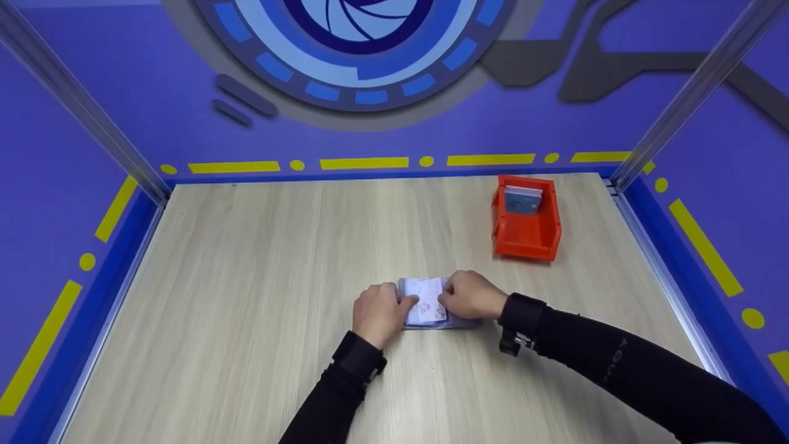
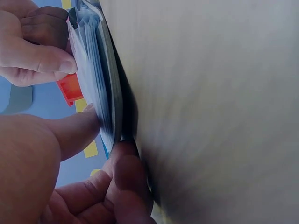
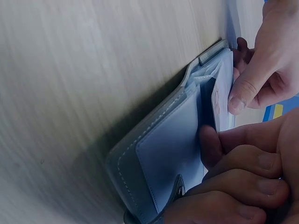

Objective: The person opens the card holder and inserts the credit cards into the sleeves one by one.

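Observation:
A grey-blue card wallet (image 3: pixel 168 149) with a stitched edge lies spread on the table. At its left end my left hand (image 1: pixel 377 311) grips it, thumb on top and fingers beneath, as the left wrist view shows. A stack of clear sleeves (image 2: pixel 93 70) fans out inside. On top lies a pale printed card (image 1: pixel 426 302), its face whitish with faint marks. My right hand (image 1: pixel 474 295) pinches this card's right edge with thumb and fingertips, the other fingers curled over the wallet's right half. In the right wrist view a dark gap shows beneath the card's lifted edge.
Behind and right of my hands stands a red open-front bin (image 1: pixel 527 246) with several upright cards (image 1: pixel 523 201) at its back. The wooden table (image 1: pixel 246 277) is bordered by blue panels (image 1: pixel 111 123) and metal posts.

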`<move>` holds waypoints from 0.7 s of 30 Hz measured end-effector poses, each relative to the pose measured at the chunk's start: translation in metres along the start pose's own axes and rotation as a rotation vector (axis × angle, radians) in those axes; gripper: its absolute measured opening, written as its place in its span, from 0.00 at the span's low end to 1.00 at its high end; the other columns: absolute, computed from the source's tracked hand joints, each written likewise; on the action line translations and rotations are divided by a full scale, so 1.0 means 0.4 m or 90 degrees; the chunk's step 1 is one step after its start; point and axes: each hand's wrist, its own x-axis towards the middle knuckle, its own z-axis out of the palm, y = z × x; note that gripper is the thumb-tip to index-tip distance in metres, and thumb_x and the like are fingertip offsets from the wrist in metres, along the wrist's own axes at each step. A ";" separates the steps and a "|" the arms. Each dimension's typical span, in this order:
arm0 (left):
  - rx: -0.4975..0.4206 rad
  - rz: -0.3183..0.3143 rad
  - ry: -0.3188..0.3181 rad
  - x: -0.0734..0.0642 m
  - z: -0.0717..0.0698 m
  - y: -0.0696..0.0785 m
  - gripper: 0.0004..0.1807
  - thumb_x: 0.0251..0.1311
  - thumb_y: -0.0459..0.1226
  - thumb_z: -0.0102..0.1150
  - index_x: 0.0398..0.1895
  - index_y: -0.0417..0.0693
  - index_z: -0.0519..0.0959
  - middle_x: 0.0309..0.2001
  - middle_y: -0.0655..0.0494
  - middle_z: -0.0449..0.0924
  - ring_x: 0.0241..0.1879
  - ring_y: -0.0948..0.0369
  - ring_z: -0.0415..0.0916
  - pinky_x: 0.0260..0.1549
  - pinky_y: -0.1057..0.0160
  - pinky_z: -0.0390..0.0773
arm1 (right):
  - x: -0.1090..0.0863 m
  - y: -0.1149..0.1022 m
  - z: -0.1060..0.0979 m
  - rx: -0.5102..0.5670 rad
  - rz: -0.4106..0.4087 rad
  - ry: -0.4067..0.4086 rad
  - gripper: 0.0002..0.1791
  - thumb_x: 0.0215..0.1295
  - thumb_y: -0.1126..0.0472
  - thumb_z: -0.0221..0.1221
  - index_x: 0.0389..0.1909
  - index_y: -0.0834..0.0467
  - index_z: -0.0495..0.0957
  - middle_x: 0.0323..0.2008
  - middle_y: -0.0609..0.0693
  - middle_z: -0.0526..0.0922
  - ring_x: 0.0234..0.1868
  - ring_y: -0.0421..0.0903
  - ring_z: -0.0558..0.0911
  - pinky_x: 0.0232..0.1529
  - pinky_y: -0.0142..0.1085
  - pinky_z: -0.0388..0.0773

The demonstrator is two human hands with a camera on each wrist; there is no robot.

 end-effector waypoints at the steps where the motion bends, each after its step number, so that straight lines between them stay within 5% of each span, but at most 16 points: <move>1: 0.002 0.001 0.001 0.000 0.000 0.000 0.28 0.67 0.51 0.77 0.17 0.53 0.71 0.20 0.63 0.68 0.20 0.63 0.64 0.21 0.63 0.61 | 0.001 -0.001 0.001 -0.001 0.001 0.000 0.26 0.72 0.59 0.61 0.11 0.49 0.68 0.14 0.39 0.61 0.21 0.41 0.64 0.27 0.35 0.58; 21: 0.025 0.015 -0.003 -0.001 -0.005 0.004 0.29 0.67 0.53 0.76 0.18 0.53 0.70 0.20 0.62 0.68 0.22 0.62 0.64 0.22 0.61 0.61 | 0.020 -0.025 0.029 -0.012 -0.003 0.009 0.27 0.72 0.59 0.62 0.11 0.48 0.67 0.14 0.40 0.62 0.20 0.41 0.64 0.26 0.35 0.60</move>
